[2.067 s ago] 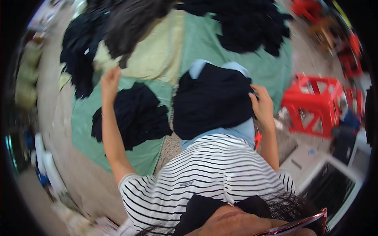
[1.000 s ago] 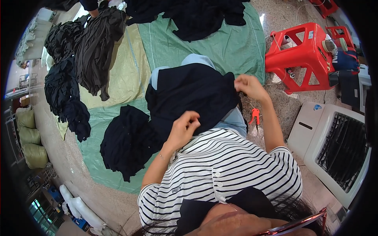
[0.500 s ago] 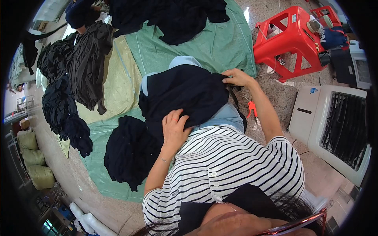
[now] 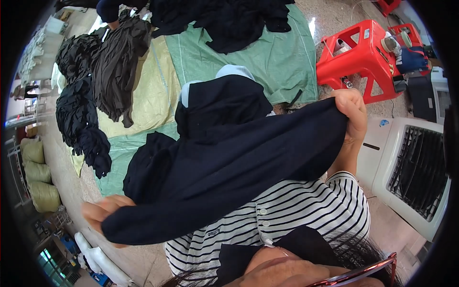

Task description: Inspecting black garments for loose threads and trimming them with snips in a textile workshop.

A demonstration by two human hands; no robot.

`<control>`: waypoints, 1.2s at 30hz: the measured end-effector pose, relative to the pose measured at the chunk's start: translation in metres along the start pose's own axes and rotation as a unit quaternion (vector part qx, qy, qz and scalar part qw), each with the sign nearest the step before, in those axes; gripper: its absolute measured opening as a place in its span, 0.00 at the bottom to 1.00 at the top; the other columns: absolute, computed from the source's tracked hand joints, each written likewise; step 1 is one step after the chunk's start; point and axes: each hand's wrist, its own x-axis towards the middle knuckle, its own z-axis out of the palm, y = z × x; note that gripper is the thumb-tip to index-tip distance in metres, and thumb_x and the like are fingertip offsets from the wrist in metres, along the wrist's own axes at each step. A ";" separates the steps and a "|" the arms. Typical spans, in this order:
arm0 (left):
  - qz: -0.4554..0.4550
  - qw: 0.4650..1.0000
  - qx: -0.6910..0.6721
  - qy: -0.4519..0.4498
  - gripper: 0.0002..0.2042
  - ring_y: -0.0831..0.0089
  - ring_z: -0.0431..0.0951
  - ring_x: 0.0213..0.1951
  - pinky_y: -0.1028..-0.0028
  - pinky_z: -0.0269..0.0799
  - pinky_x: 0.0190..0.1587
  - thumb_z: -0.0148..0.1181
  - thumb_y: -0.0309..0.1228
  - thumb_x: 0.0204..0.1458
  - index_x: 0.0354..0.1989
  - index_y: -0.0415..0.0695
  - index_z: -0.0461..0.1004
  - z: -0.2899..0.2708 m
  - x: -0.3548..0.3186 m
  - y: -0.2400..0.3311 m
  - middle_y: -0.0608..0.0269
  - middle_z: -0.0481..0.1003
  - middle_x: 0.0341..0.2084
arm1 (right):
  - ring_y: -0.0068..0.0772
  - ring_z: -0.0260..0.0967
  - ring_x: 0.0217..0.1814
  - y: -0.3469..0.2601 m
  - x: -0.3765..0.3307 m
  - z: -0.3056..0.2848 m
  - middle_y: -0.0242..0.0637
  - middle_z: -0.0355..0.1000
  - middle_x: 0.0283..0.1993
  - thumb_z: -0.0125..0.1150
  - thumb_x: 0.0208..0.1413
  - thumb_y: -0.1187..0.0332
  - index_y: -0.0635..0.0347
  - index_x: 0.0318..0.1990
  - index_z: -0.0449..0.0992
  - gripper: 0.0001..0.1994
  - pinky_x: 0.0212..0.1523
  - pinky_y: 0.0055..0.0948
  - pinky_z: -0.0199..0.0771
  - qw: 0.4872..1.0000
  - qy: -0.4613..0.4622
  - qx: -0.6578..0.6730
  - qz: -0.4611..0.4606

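A dark navy piece of clothing is stretched wide across the front of my body. My left hand is closed on its lower-left end, slightly blurred. At the upper right, my right hand grips the opposite corner in a fist. More dark navy cloth lies over my lap, where light blue fabric shows past its far edge. A heap of navy clothing sits to the left, partly hidden behind the stretched cloth.
A green sheet and a yellow sheet cover the floor, with dark garments piled at the left and navy garments at the far side. A red stool and a white air cooler stand right. Another person's arm shows far left.
The navy garment has been lifted off my lap and pulled taut. My left hand has moved out to the lower left, my right hand out to the right, both now gripping it.
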 end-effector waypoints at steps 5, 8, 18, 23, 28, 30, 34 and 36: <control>-0.171 0.881 0.418 0.143 0.15 0.76 0.73 0.38 0.79 0.68 0.45 0.61 0.22 0.49 0.47 0.36 0.72 -0.007 0.111 -0.078 0.64 0.73 0.35 | 0.20 0.75 0.26 0.044 0.053 -0.004 0.31 0.78 0.27 0.59 0.64 0.63 0.63 0.31 0.79 0.13 0.30 0.19 0.74 0.994 0.075 0.047 0.067; -0.227 0.740 0.622 0.121 0.23 0.62 0.76 0.42 0.65 0.72 0.46 0.69 0.29 0.49 0.54 0.41 0.71 -0.072 0.071 -0.181 0.53 0.76 0.41 | 0.22 0.77 0.29 0.123 0.086 -0.070 0.32 0.78 0.31 0.56 0.66 0.58 0.60 0.33 0.78 0.15 0.30 0.21 0.76 0.975 0.132 -0.145 0.102; -0.111 0.776 0.606 0.133 0.04 0.56 0.77 0.40 0.63 0.72 0.42 0.58 0.22 0.56 0.38 0.40 0.78 -0.011 0.015 -0.278 0.58 0.78 0.34 | 0.39 0.76 0.45 0.163 0.083 0.029 0.42 0.75 0.47 0.73 0.49 0.65 0.61 0.49 0.77 0.20 0.46 0.33 0.76 0.858 0.032 -0.470 -0.203; -0.078 0.788 0.585 0.176 0.04 0.57 0.77 0.40 0.64 0.72 0.43 0.58 0.20 0.56 0.37 0.40 0.78 0.004 0.023 -0.269 0.57 0.78 0.35 | 0.39 0.67 0.47 0.195 0.106 0.079 0.35 0.70 0.48 0.70 0.43 0.64 0.53 0.48 0.77 0.20 0.44 0.38 0.65 0.709 -0.056 -0.636 -0.300; -0.231 0.831 0.491 0.123 0.09 0.58 0.77 0.40 0.67 0.73 0.43 0.57 0.29 0.61 0.44 0.38 0.78 0.010 0.022 -0.255 0.55 0.78 0.36 | 0.39 0.69 0.39 0.148 0.148 0.069 0.30 0.74 0.36 0.55 0.39 0.80 0.52 0.35 0.78 0.15 0.37 0.38 0.65 0.702 0.096 -0.601 -0.370; -0.253 0.848 0.459 0.074 0.11 0.58 0.77 0.40 0.66 0.73 0.43 0.59 0.32 0.60 0.45 0.37 0.78 0.006 0.023 -0.263 0.53 0.77 0.36 | 0.40 0.71 0.40 0.139 0.158 0.068 0.32 0.76 0.38 0.53 0.39 0.84 0.54 0.37 0.79 0.18 0.39 0.38 0.66 0.717 0.107 -0.581 -0.370; -0.321 0.850 0.407 0.093 0.12 0.68 0.75 0.26 0.72 0.70 0.32 0.65 0.33 0.55 0.34 0.34 0.78 0.005 0.041 -0.272 0.55 0.76 0.24 | 0.42 0.69 0.44 0.150 0.168 0.060 0.32 0.73 0.42 0.57 0.43 0.80 0.53 0.41 0.77 0.16 0.42 0.40 0.66 0.720 0.073 -0.618 -0.308; -0.335 0.865 0.347 0.136 0.11 0.79 0.71 0.23 0.75 0.67 0.28 0.66 0.31 0.53 0.30 0.34 0.77 -0.003 0.030 -0.281 0.60 0.74 0.18 | 0.46 0.68 0.51 0.155 0.157 0.080 0.40 0.71 0.50 0.59 0.49 0.77 0.53 0.47 0.75 0.16 0.47 0.42 0.66 0.715 0.146 -0.599 -0.330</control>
